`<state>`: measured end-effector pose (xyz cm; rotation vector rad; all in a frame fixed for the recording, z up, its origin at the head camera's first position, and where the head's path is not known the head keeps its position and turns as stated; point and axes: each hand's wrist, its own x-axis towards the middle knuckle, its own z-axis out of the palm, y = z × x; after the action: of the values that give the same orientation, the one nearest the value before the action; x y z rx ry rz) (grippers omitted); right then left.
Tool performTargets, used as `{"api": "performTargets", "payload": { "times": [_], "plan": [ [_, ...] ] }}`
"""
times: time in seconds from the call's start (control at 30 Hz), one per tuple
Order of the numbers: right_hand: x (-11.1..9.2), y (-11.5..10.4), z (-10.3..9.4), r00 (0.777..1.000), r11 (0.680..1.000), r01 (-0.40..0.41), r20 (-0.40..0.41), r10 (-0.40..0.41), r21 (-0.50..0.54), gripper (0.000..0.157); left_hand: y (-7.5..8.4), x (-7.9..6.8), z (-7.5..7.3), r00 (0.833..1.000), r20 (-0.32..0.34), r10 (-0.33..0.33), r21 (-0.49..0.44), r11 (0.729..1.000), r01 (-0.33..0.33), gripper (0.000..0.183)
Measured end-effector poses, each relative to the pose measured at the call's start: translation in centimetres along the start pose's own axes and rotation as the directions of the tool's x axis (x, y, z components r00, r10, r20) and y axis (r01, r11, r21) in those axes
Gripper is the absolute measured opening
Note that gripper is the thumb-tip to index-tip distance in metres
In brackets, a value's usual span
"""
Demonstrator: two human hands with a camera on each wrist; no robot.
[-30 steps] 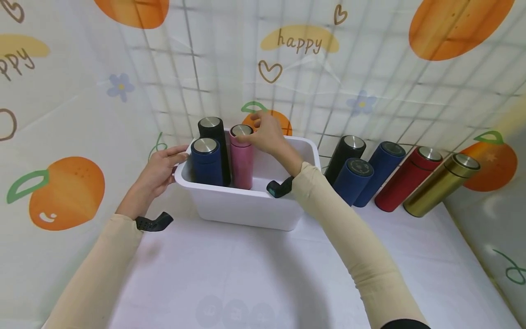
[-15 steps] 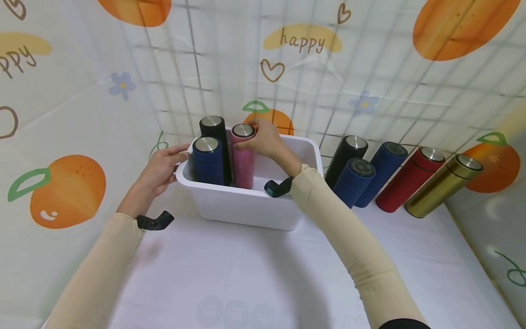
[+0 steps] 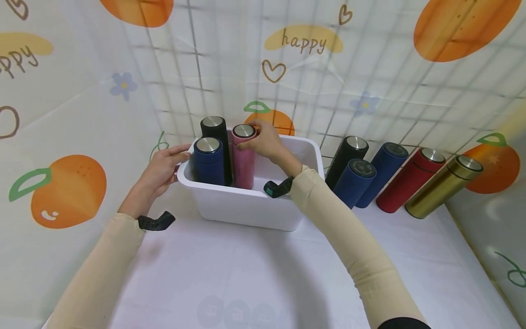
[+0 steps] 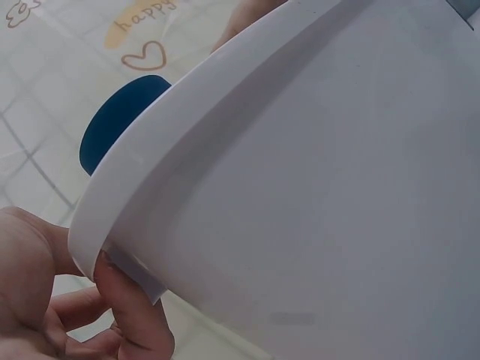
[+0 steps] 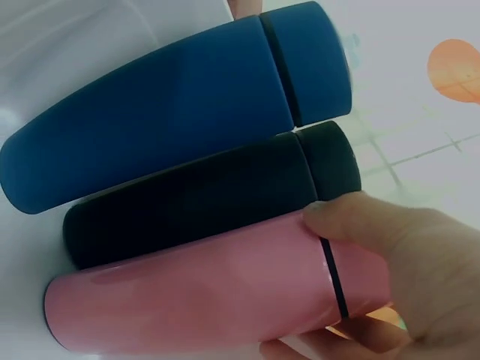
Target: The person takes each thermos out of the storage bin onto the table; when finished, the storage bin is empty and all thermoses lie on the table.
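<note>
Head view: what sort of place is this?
Probably a makeshift indoor work booth: a white-covered tabletop, a fruit-print sheet with a wire grid showing through, and a white plastic tub holding insulated bottles.

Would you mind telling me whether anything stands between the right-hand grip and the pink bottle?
Nothing visible does: the right-hand grip holds the pink bottle directly, near its top. The black bottle and blue bottle beside it in the white bin are not in between.

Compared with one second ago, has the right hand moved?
Yes, slightly down, judged against the tub; the right hand now grips the pink bottle.
</note>
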<state>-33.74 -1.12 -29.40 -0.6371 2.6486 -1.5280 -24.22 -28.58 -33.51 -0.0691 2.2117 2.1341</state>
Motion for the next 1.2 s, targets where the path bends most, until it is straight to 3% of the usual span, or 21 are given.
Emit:
{"api": "performTargets", "payload": {
  "times": [0.57, 0.97, 1.2],
  "plan": [
    [-0.4, -0.9, -0.5, 1.0, 0.975, -0.019, -0.008, 0.022, 0.222, 0.057, 0.6, -0.1, 0.3, 1.0, -0.014, -0.01, 0.061, 0.998, 0.011, 0.05],
    [-1.2, -3.1, -2.4, 0.998, 0.97, 0.048, -0.059, -0.035, 0.238, 0.057, 0.3, -0.3, 0.1, 1.0, -0.01, -0.01, 0.025, 1.0, 0.01, 0.051],
    [-2.7, -5.3, -4.1, 0.995, 0.985, 0.058, -0.095, -0.043, 0.161, 0.063, 0.5, -0.3, 0.1, 1.0, 0.005, -0.014, 0.011, 1.0, 0.014, 0.052]
  ]
}}
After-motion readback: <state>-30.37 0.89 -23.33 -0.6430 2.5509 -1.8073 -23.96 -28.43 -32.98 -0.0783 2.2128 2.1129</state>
